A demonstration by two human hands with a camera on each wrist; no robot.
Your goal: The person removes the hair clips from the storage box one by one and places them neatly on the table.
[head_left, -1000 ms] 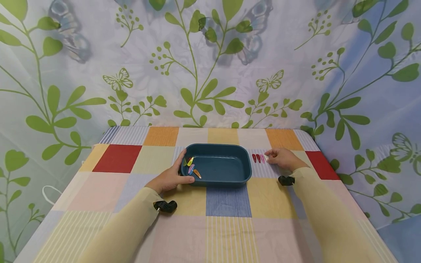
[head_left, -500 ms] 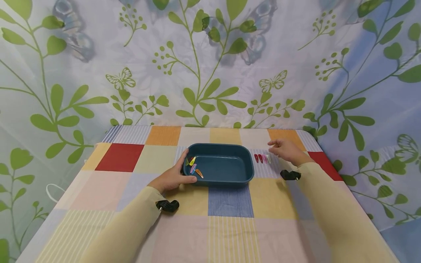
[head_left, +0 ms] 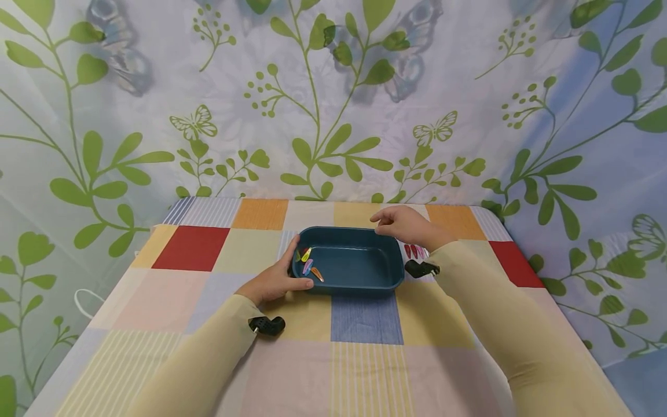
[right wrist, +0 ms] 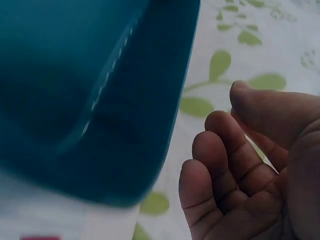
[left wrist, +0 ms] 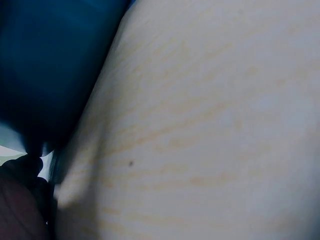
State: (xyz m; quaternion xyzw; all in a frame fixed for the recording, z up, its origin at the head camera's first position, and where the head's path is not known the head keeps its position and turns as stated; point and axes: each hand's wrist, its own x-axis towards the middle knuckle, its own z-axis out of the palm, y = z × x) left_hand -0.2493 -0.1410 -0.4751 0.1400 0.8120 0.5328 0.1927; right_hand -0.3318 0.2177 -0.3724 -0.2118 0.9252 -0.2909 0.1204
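Observation:
A dark teal rectangular tray [head_left: 354, 265] sits on the table. My left hand [head_left: 273, 282] grips its left end, thumb along the front rim and fingers along the left side. Inside, near that end, lie several snap hair clips, among them a yellow one [head_left: 306, 254], a pink and blue one [head_left: 307, 267] and an orange one [head_left: 317, 274]. My right hand [head_left: 409, 225] hovers over the tray's back right corner, fingers loosely bent and nothing visible between them in the right wrist view. Right of the tray lie two red hair clips [head_left: 414, 251] and a pink one [head_left: 420, 251], partly behind the right wrist.
A patchwork cloth [head_left: 250, 249] covers the table. Behind and beside it hangs a curtain [head_left: 234, 139] with green leaves and butterflies. A white cable [head_left: 83, 302] loops past the table's left edge. Each wrist wears a small black camera [head_left: 423, 268].
My right hand has drawn away from the row of hair clips and moved left to the tray's back right corner. The left hand has stayed on the tray.

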